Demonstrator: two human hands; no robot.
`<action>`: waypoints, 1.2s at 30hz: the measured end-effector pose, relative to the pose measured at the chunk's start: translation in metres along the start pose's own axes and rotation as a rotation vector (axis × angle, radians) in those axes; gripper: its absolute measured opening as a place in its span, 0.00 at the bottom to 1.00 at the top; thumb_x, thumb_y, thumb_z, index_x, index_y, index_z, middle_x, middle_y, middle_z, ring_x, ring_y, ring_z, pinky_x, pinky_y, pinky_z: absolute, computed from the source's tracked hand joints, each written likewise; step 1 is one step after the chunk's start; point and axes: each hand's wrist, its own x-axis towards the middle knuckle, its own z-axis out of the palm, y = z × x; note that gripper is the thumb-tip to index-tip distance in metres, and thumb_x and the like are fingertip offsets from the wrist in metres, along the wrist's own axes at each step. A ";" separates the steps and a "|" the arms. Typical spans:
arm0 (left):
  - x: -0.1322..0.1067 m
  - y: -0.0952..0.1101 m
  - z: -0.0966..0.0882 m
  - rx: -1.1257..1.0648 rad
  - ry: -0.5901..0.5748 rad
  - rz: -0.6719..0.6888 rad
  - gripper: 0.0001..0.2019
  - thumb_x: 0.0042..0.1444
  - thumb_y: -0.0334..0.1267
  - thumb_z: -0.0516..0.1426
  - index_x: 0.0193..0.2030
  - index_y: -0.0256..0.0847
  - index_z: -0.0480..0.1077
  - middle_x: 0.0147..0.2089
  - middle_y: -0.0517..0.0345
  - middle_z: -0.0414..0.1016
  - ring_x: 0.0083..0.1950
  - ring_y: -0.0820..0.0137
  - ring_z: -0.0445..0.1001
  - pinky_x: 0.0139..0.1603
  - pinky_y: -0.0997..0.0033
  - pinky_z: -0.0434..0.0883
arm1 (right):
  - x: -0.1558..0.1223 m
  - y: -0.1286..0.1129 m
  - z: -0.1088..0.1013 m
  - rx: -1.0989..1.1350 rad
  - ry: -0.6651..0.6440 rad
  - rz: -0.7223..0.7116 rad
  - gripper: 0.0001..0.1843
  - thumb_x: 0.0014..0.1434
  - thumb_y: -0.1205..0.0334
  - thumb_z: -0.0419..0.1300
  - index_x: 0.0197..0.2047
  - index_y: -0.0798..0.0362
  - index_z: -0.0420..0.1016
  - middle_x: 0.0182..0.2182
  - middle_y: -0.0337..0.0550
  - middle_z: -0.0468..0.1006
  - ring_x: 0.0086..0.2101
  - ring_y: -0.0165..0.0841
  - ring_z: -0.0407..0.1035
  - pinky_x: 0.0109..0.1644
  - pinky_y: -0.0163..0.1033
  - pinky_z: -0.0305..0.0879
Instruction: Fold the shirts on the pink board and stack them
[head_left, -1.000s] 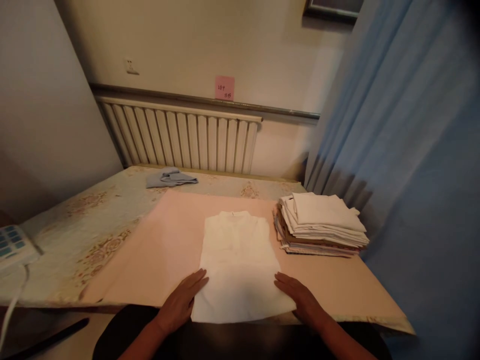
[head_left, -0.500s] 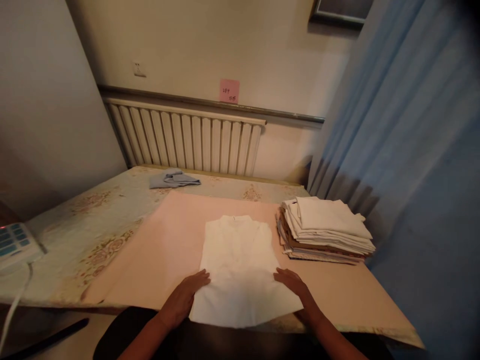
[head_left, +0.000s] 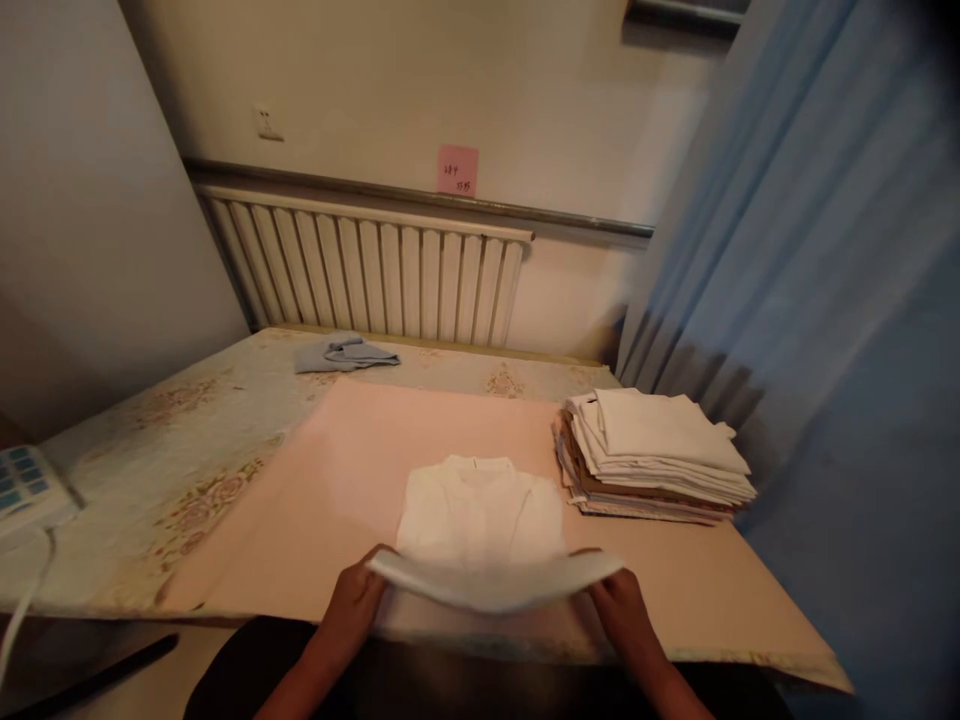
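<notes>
A white shirt (head_left: 480,510) lies collar-away on a pink sheet (head_left: 352,470) that covers the table. Its near hem is raised off the sheet and curls toward the collar. My left hand (head_left: 356,600) grips the hem's left corner with closed fingers. My right hand (head_left: 619,605) pinches the hem's right corner. Both hands hover just above the table's near edge.
A stack of folded white and tan garments (head_left: 652,450) sits at the right of the shirt. A crumpled blue cloth (head_left: 345,352) lies at the far side by the radiator (head_left: 367,265). A white device with blue keys (head_left: 26,490) sits at the left edge. Blue curtain (head_left: 825,300) hangs on the right.
Both hands went from resting flat beside the shirt's lower edge to gripping its hem corners, and the hem has lifted off the sheet toward the collar.
</notes>
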 end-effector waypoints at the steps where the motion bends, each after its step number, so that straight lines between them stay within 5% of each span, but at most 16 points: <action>1: 0.013 0.002 0.002 0.027 0.057 -0.041 0.20 0.57 0.55 0.48 0.31 0.42 0.71 0.30 0.58 0.76 0.36 0.64 0.73 0.40 0.68 0.71 | 0.013 -0.001 0.004 -0.032 0.054 0.021 0.20 0.54 0.45 0.55 0.26 0.53 0.74 0.22 0.43 0.75 0.28 0.38 0.71 0.32 0.38 0.67; 8: 0.115 -0.009 0.020 0.256 0.138 -0.265 0.16 0.59 0.48 0.45 0.29 0.42 0.66 0.30 0.58 0.74 0.36 0.65 0.72 0.38 0.69 0.66 | 0.122 0.010 0.047 -0.281 0.181 0.123 0.18 0.56 0.50 0.50 0.27 0.54 0.72 0.24 0.40 0.74 0.27 0.33 0.65 0.32 0.35 0.60; 13: 0.142 -0.027 0.026 0.344 0.085 -0.348 0.17 0.60 0.46 0.45 0.29 0.41 0.66 0.34 0.50 0.77 0.39 0.62 0.75 0.38 0.68 0.66 | 0.147 0.039 0.064 -0.398 0.074 0.201 0.13 0.53 0.57 0.55 0.23 0.53 0.73 0.21 0.43 0.75 0.26 0.34 0.67 0.31 0.35 0.59; 24: 0.111 -0.022 0.048 0.506 0.004 -0.351 0.16 0.63 0.39 0.44 0.54 0.37 0.63 0.48 0.43 0.77 0.51 0.60 0.75 0.47 0.65 0.66 | 0.122 0.044 0.074 -0.619 0.073 0.243 0.11 0.61 0.65 0.50 0.39 0.55 0.74 0.35 0.48 0.78 0.36 0.33 0.71 0.38 0.34 0.57; 36: 0.047 -0.012 0.040 0.565 -0.014 -0.396 0.20 0.66 0.39 0.39 0.59 0.37 0.59 0.47 0.42 0.78 0.47 0.59 0.77 0.45 0.63 0.67 | 0.071 0.027 0.076 -0.785 0.063 0.208 0.17 0.69 0.61 0.44 0.50 0.55 0.71 0.35 0.50 0.80 0.36 0.37 0.75 0.37 0.35 0.59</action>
